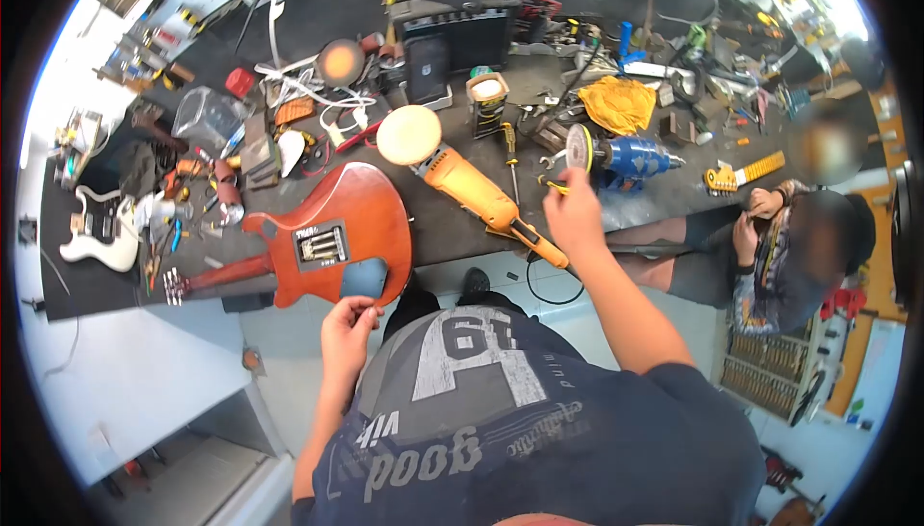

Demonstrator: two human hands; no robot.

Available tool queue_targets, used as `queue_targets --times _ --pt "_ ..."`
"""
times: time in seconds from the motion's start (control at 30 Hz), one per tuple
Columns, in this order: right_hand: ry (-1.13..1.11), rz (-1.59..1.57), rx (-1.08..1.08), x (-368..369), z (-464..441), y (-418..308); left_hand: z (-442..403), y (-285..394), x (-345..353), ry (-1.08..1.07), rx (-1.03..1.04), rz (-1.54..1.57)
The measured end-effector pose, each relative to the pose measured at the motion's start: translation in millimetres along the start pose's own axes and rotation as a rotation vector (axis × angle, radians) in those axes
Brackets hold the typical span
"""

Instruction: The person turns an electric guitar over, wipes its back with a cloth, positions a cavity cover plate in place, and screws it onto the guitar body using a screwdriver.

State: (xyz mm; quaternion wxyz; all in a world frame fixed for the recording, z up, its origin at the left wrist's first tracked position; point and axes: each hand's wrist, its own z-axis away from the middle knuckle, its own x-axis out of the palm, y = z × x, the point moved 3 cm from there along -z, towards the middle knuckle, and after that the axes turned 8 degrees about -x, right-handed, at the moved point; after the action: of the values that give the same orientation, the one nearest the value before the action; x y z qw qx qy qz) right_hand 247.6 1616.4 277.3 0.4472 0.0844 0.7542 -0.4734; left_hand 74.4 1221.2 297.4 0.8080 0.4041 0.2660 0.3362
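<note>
A reddish-brown electric guitar [348,216] lies face down on the dark bench, its back cavity uncovered. A blue-grey flat piece [364,279] rests on its lower body. My left hand [348,322] is at the guitar's near edge, right beside that piece, fingers pinched; whether they grip anything is unclear. My right hand [575,208] is closed at the lower edge of a round yellow-rimmed disc [579,148], next to a blue power tool [637,158]; its grip is partly hidden. Between the hands lies an orange polisher [472,191] with a round pale pad [409,134].
A white guitar body [101,230] is at the far left. An amplifier [454,21], a yellow cloth [617,104], a screwdriver [511,155] and scattered tools lie on the bench. A seated person [794,252] is at the right, legs reaching toward the bench. A black cable [553,301] hangs at the front edge.
</note>
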Motion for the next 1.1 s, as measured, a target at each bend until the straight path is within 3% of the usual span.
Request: queue_targets --times 0.07,0.13,0.2,0.33,0.47,1.1 --pt "0.011 -0.247 -0.057 -46.6 9.4 -40.1 -4.6 18.3 5.3 0.015 -0.001 0.084" --pt "-0.113 -0.967 0.032 -62.2 12.6 -42.7 -9.8 46.5 14.4 -0.043 0.052 0.141" --pt "-0.122 -1.313 0.056 -86.8 12.3 -80.6 -14.0 86.3 25.6 -0.124 0.112 0.167" --pt "-0.164 -1.393 -0.086 -113.8 12.4 -113.7 -4.4 160.0 48.5 -0.323 0.301 0.38" --pt "-0.143 -1.37 -0.131 -123.4 22.6 -127.6 9.3 187.4 60.4 -0.444 0.415 0.457" --pt "-0.155 -1.29 -0.214 -117.7 46.2 -136.9 35.2 178.0 59.6 -0.558 0.304 0.678"
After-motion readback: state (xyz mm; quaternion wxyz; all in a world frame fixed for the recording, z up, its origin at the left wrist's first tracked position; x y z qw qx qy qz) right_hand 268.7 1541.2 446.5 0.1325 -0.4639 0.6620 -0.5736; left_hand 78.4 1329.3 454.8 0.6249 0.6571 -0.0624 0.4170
